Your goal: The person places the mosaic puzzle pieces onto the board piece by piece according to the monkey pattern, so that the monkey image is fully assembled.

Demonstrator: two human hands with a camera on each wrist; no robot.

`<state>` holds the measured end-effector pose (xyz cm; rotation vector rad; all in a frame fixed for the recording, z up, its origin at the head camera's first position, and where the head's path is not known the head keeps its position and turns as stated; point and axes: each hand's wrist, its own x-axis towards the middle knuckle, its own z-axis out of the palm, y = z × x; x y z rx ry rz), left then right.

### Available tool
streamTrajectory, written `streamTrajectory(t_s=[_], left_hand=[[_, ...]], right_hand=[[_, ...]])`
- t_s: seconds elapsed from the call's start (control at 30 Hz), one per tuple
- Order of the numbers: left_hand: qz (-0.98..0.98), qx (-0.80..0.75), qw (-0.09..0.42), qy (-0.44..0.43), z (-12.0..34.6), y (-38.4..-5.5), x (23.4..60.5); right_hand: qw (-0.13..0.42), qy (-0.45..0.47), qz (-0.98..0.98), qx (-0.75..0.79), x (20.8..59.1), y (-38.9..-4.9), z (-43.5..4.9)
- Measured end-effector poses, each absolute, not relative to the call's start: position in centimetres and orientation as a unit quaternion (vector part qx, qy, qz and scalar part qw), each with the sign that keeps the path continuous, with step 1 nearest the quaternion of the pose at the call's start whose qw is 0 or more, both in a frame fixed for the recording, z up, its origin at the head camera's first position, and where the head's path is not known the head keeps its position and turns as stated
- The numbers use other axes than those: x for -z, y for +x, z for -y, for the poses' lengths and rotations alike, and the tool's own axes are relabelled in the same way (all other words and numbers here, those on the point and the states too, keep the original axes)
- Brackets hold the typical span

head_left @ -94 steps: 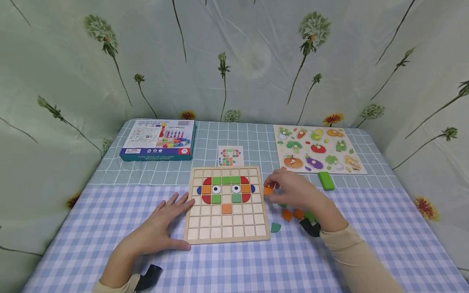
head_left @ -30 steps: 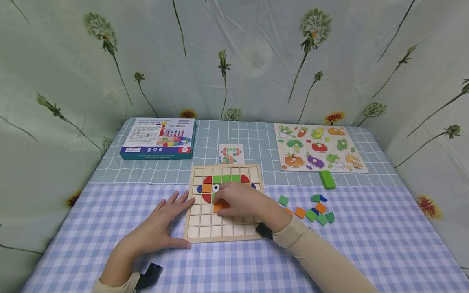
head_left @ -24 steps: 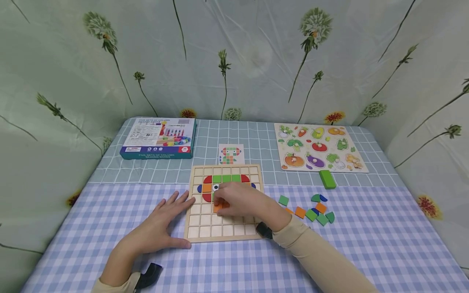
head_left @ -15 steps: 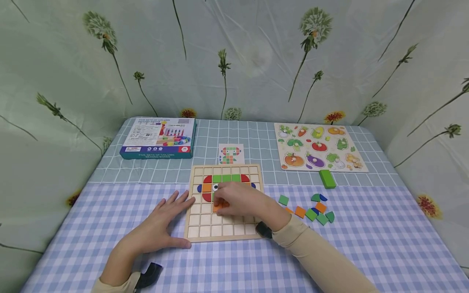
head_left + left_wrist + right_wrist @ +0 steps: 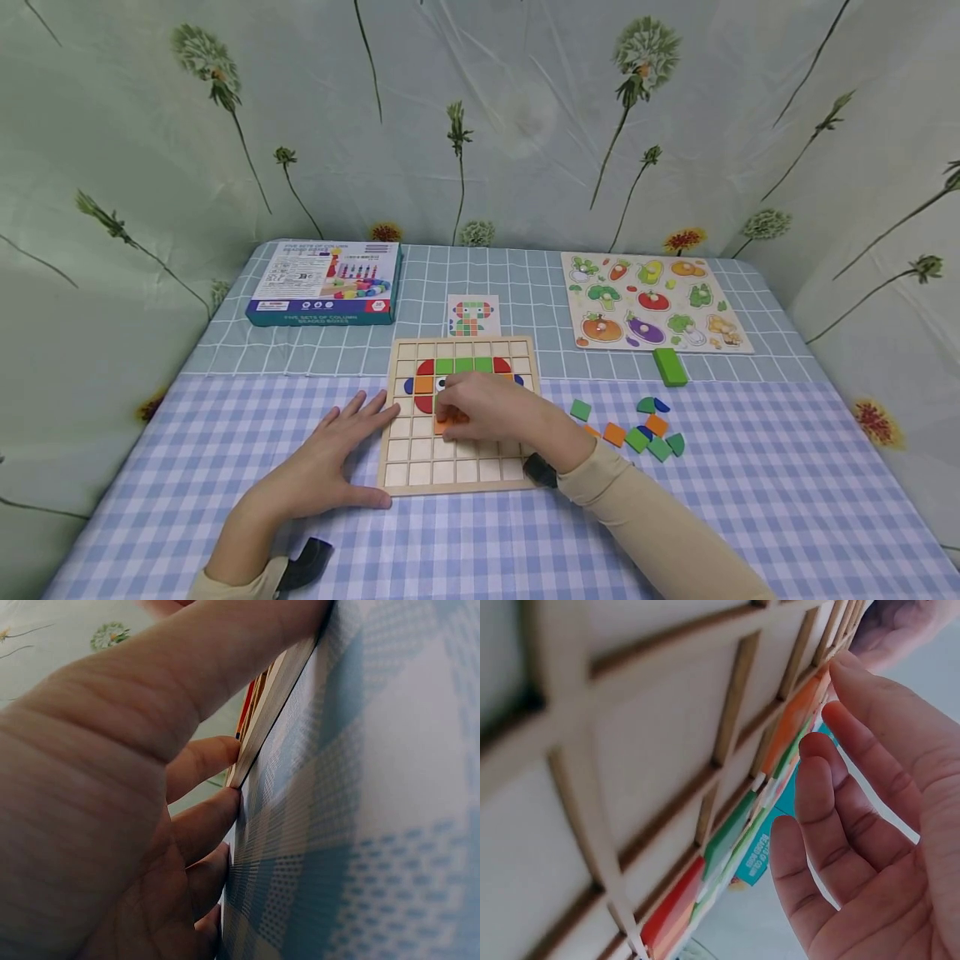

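Along the left edge of a wooden grid board (image 5: pixel 465 488), the left hand (image 5: pixel 322 462) rests with fingers spread wide. The right hand (image 5: pixel 491 408) pinches an orange tile (image 5: pixel 442 427) at a grid cell one row below the red pieces (image 5: pixel 423 404). Loose tiles (image 5: pixel 637 441) lie to the right; beyond sit a picture card (image 5: pixel 472 310), a box (image 5: pixel 322 283) and a vegetable puzzle (image 5: pixel 678 306).

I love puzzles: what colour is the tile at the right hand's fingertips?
The tile is orange, clearest in the head view.
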<state>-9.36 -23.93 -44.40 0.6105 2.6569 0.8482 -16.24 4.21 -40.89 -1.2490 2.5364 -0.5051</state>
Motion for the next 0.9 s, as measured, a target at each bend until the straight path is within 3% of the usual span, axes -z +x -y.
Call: streamTrajectory(t_s=[0.37, 0.9], left_hand=[[-0.922, -0.292, 0.149, 0.203, 23.9, -9.3, 44.6], [-0.924, -0.290, 0.149, 0.201, 23.9, -9.3, 44.4]], right_hand=[[0.139, -0.383, -0.893, 0.190, 39.3, -15.4, -8.0], [0.173, -0.172, -0.942, 0.232, 38.4, -12.4, -20.1]])
